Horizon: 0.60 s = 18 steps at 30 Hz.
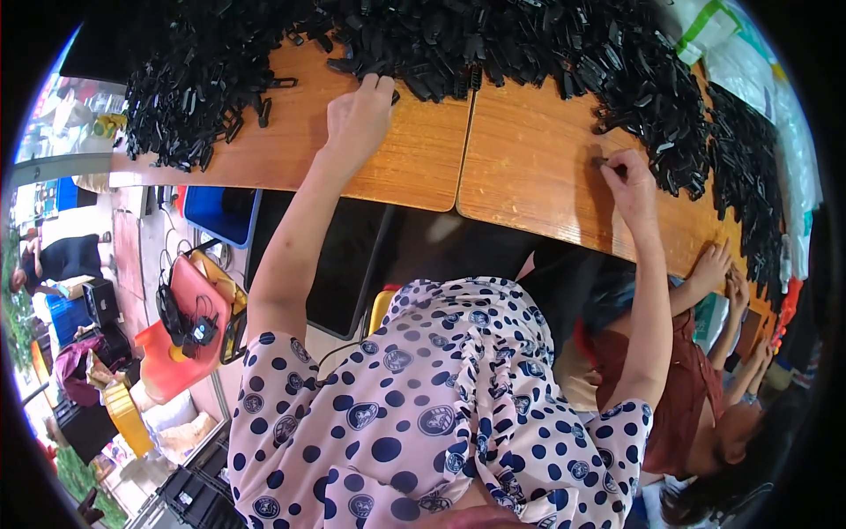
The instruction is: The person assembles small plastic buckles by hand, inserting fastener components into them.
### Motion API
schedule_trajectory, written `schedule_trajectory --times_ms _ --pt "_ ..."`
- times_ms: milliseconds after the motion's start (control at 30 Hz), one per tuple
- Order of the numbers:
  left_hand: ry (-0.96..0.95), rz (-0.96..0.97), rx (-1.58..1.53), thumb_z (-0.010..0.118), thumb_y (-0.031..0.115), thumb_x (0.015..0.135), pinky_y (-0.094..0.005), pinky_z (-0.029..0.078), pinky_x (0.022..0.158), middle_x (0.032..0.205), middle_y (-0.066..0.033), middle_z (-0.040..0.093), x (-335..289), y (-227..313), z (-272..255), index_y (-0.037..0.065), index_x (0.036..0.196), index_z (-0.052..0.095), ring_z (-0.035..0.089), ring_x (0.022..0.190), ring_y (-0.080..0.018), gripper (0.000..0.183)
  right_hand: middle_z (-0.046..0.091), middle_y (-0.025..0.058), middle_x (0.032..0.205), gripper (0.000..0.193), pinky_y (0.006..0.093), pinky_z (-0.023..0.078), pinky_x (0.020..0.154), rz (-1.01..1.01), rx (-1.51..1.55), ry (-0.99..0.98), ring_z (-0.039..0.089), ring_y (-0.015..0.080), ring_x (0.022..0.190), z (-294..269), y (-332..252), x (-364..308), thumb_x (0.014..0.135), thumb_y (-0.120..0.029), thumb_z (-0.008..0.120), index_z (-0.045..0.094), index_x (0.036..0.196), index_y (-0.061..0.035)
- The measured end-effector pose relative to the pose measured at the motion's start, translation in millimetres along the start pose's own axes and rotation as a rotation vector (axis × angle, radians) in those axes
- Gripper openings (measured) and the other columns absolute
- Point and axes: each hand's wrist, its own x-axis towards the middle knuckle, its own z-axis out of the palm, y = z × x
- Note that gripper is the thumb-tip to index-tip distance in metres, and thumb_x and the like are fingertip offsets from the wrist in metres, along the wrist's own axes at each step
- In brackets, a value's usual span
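Note:
Heaped along the far side of the table is a large pile of small, elongated black plastic pieces (493, 44), clip-like in shape. My left hand (359, 123) is closed at the near edge of this pile, and a dark bit of one black piece (395, 98) shows beside its fingers. Farther right, my right hand (629, 183) pinches another small black piece (598, 163) between thumb and fingertips, just above the wood. Their exact kind is too small to tell.
The wooden table (414, 167) has a seam down its middle. At right, a co-worker's hands (716, 264) rest near more black pieces. Clear plastic bags (749, 75) lie at the far right. A blue bin (220, 214) and a red chair (189, 339) stand at left.

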Motion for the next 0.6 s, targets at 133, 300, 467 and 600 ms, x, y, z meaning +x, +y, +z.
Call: schedule_trajectory --times_ms 133,300,467,600 --pt "-0.024 0.109 -0.142 0.065 0.016 0.077 -0.0343 0.048 0.057 0.083 -0.0126 0.063 -10 9 -1 0.005 0.099 0.055 0.063 0.071 -0.0287 0.026 0.059 0.0129 0.078 0.016 0.0323 0.047 0.068 0.071 -0.053 0.021 0.059 0.0273 0.073 -1 -8 -13 0.075 -0.007 0.068 0.057 0.084 -0.0006" --pt "-0.401 -0.288 -1.276 0.066 0.016 0.081 -0.0240 0.045 0.053 0.089 -0.0097 0.066 -15 58 -7 0.005 0.103 0.055 0.060 0.063 -0.0158 0.027 0.061 0.0069 0.086 0.020 0.0256 0.048 0.067 0.383 1.058 -0.061 0.057 0.0127 0.073 14 -27 -30 0.081 -0.004 0.067 0.058 0.098 0.0003" --pt "-0.504 -0.426 -1.986 0.065 0.016 0.084 -0.0194 0.041 0.051 0.091 -0.0073 0.065 -36 132 -5 0.007 0.105 0.056 0.058 0.063 -0.0116 0.025 0.064 0.0101 0.091 0.023 0.0227 0.054 0.070 0.408 1.581 -0.068 0.064 0.0160 0.078 33 -91 -32 0.084 -0.003 0.064 0.057 0.105 0.0019" --pt "-0.510 -0.424 -1.946 0.063 0.022 0.087 -0.0189 0.040 0.050 0.084 -0.0044 0.062 -43 161 -10 0.005 0.108 0.055 0.058 0.064 -0.0106 0.028 0.062 0.0096 0.092 0.025 0.0223 0.053 0.070 0.418 1.484 -0.027 0.064 0.0137 0.076 35 -106 -39 0.085 -0.005 0.063 0.056 0.107 0.0035"
